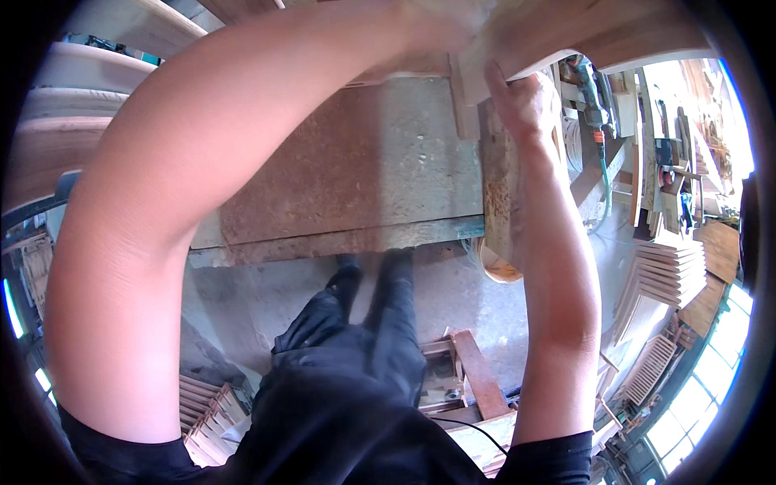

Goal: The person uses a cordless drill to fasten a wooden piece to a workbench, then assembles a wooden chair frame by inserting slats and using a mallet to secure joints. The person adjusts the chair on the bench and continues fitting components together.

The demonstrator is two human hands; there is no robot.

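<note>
Left arm (129, 226) nearest; left hand (453, 18) blurred, cannot tell grip; right hand (529, 103) pinching curved wooden piece (598, 34).

Bench: slab top (315, 162) at 12 o'clock, scuffed, reddish-brown left, greyer right; chipped front edge
On bench: narrow wood strip (464, 109) at 1 o'clock, resting or held clear, can't tell
Bench side: rough timber (503, 186) at 2 o'clock, along right edge
Floor: grey, dusty (469, 303), 6 o'clock of bench
On floor: slatted wood pile (212, 408) at 7; reddish-brown plank (481, 376) at 5, contact unclear
</note>
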